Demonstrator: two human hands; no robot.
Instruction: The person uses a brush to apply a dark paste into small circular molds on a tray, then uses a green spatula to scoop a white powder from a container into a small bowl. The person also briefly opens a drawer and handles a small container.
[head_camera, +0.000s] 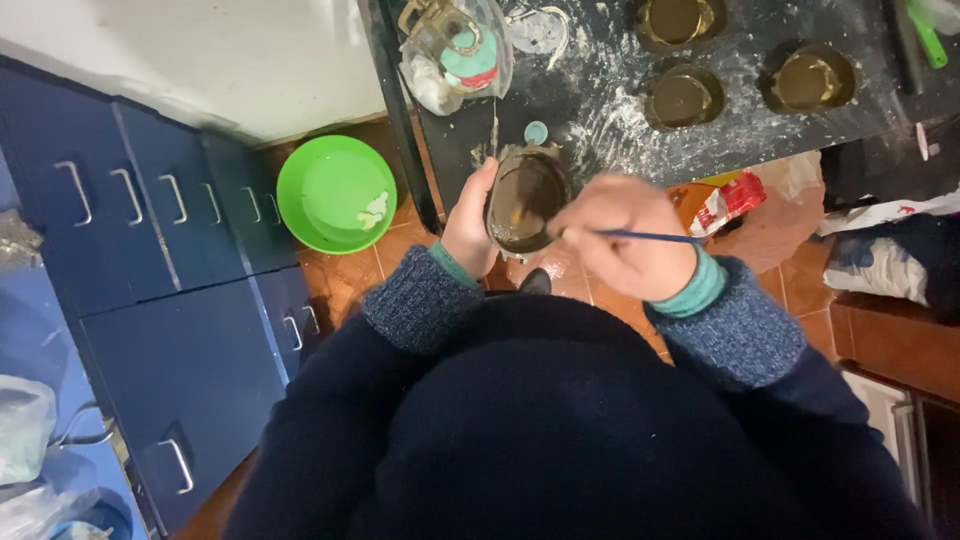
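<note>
I see blue cabinets (170, 250) at left, a flour-dusted dark worktop (600, 110) far, and a green basin (335, 193) on terracotta floor tiles (350, 275). My left hand (468, 222) grips a round mould (525, 200); my right hand (625, 235) pinches a thin brush (650, 238) over it.

Dim indoor light, soft focus, slight blur
</note>
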